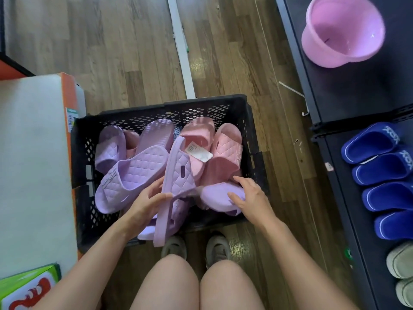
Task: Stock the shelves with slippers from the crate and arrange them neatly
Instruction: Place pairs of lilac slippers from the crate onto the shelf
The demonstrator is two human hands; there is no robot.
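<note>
Head view: left hand (145,202) grips a quilted lilac slipper (176,175) tilted on edge over the black lattice plastic crate (250,121). Right hand (252,195) curls round a smooth lilac slipper (216,195) in the crate's near right corner, beside quilted pink slippers (225,148).

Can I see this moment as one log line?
stage: picking from crate | left hand: holds edge-up lilac slipper | right hand: grips second lilac slipper | shelf: blue slippers in row

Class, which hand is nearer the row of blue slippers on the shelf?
Right. The right hand is at the right side of the crate, left of the blue slippers; the left hand is farther left, mid-crate.
</note>
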